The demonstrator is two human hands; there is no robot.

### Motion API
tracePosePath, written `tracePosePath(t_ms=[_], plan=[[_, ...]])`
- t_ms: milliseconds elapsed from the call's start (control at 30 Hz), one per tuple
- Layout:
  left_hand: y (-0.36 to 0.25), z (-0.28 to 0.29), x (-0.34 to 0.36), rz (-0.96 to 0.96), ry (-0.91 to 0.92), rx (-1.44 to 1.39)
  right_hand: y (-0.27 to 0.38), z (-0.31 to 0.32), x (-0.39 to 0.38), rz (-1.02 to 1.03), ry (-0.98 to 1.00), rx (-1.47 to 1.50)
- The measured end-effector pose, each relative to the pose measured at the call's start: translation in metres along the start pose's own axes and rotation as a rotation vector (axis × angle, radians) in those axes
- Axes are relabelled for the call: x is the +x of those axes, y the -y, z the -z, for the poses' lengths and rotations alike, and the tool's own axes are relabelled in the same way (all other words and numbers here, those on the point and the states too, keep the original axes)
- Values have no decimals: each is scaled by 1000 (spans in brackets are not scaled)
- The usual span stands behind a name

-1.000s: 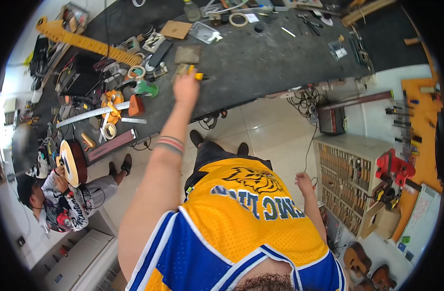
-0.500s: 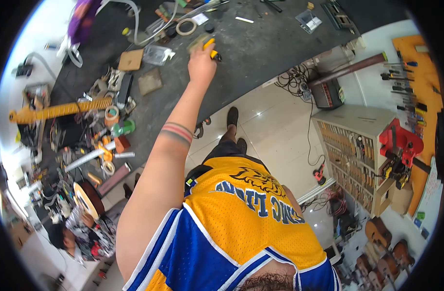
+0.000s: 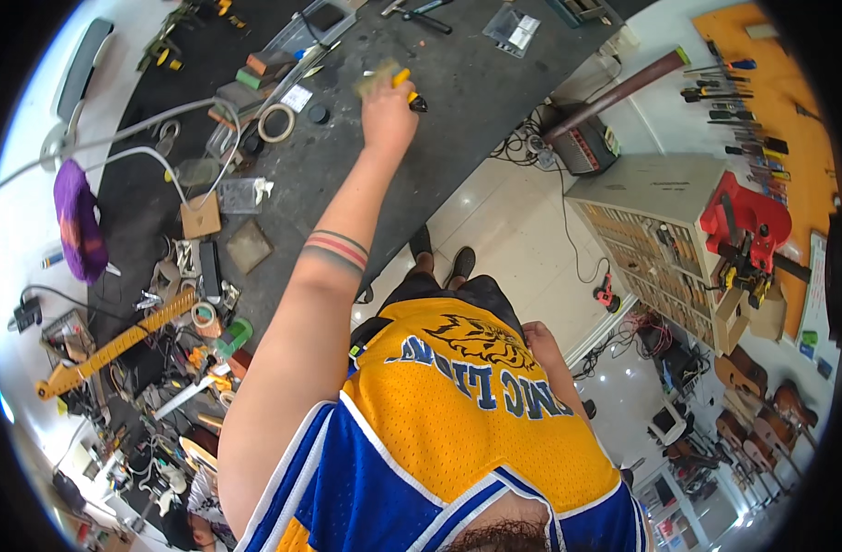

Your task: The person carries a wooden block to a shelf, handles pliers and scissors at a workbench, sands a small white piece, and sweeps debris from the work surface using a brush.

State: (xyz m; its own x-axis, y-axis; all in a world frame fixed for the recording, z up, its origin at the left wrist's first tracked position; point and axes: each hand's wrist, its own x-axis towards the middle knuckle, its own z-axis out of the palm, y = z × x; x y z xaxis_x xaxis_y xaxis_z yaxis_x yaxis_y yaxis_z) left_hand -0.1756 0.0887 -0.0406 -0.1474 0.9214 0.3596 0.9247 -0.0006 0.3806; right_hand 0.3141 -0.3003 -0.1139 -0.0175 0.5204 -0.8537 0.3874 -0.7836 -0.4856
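Observation:
My left hand (image 3: 389, 115) is stretched out over the dark workbench (image 3: 320, 198), its fingers closed around a brush (image 3: 402, 78) with a yellow-and-black handle. The brush's pale, bristly end is smeared by motion, low over the bench top. To the left of this hand lie a small dark round lid (image 3: 319, 113) and a tan tape ring (image 3: 276, 122). My right hand (image 3: 543, 344) hangs beside my yellow-and-blue jersey, away from the bench. Its fingers are partly hidden, and whether it is closed cannot be made out.
A hammer (image 3: 425, 17) and a clear plastic box (image 3: 511, 30) lie farther off. A guitar neck (image 3: 117, 348) and cluttered tools cover the bench's left side. Right of me stand a drawer cabinet (image 3: 646, 248) with a red machine (image 3: 747, 221) and hanging tools. Another person (image 3: 200, 506) sits at lower left.
The view has shifted rightward along the bench. My left hand has moved away from the tape ring, still holding the brush. My feet have stepped, and my right hand has come into view.

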Motion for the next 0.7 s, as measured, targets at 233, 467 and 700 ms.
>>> tracePosePath(t_ms=[233,467,700], plan=[[-134,-8,-79,-96,799,-743,-83,22,43,-67,18,56],[-37,7,10,-76,78,-77,114,97,97,193,-121,-94],[-87,45,-46,313,613,-896,517,88,230,1240,-276,-874]])
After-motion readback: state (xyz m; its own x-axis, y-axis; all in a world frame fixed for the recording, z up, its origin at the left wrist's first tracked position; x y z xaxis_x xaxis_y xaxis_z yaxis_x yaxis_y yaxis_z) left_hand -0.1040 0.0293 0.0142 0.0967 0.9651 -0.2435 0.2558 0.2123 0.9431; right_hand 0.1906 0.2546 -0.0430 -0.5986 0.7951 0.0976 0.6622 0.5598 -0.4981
